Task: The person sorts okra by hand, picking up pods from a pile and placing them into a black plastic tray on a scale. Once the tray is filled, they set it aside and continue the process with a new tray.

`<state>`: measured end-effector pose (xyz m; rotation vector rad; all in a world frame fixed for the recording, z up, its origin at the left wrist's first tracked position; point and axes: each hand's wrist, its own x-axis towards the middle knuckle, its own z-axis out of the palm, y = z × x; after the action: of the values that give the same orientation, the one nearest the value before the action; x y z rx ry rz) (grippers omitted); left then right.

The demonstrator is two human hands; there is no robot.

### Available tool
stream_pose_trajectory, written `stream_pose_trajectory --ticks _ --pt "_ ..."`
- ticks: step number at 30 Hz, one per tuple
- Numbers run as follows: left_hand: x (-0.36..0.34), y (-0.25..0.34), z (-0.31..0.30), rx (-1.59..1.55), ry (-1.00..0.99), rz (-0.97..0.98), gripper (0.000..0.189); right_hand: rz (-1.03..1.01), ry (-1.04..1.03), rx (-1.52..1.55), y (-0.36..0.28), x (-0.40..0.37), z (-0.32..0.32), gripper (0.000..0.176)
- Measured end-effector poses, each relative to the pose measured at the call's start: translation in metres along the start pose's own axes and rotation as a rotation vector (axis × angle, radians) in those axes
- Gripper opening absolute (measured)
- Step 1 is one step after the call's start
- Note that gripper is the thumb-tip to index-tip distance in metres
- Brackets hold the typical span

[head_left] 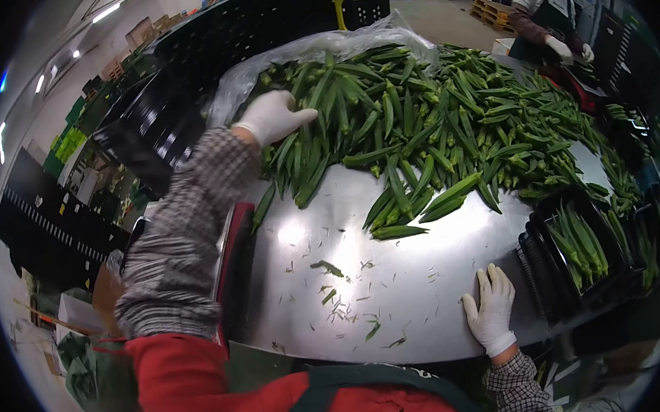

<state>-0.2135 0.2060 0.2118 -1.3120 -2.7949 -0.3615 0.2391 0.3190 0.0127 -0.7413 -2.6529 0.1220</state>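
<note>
My left hand (274, 121), in a white glove, is at the left side of a large heap of green okra (408, 116). Its thumb stands apart from the bent fingers, whose tips are partly hidden; no okra shows clearly in its grasp. My right hand (491, 313), gloved too, rests flat on the steel table (295, 254) near the front edge, fingers stretched out and nothing held. To its right, a black tray (546, 267) on a stack of similar trays holds a row of okra (578, 244). Several loose okra (398, 232) lie at the heap's near edge.
Okra scraps (327, 269) are scattered over the table. Clear plastic sheeting (241, 86) borders the heap at the back, beside black crates (145, 127) on the left. At the far right stands a co-worker (542, 15) in gloves and a dark apron.
</note>
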Motion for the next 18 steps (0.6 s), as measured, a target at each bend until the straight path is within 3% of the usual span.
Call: stream_pose_trajectory --ticks 2,7,8,11,12,14,18 --pt "0.031 -0.002 0.037 -0.195 -0.094 -0.090 0.070 0.013 -0.020 0.007 0.000 0.001 -0.003 0.057" --pt "0.119 -0.040 0.130 -0.582 0.202 -0.407 0.092 0.044 -0.058 0.042 -0.001 0.006 -0.008 0.059" --pt "0.149 -0.067 0.150 -0.737 0.049 -0.398 0.099 0.052 -0.064 0.047 0.000 0.006 -0.008 0.058" --pt "0.131 -0.027 0.131 -0.668 0.130 -0.390 0.094 0.063 -0.076 0.057 0.000 0.007 -0.008 0.057" --pt "0.148 -0.041 0.149 -0.728 0.088 -0.247 0.089 0.071 -0.068 0.065 0.000 0.008 -0.008 0.057" --pt "0.126 -0.011 0.127 -0.705 0.081 -0.227 0.086 0.082 -0.059 0.076 -0.002 0.009 -0.009 0.055" --pt "0.131 -0.030 0.120 -0.582 0.059 -0.328 0.092 -0.026 0.039 0.207 -0.031 0.062 -0.008 0.050"
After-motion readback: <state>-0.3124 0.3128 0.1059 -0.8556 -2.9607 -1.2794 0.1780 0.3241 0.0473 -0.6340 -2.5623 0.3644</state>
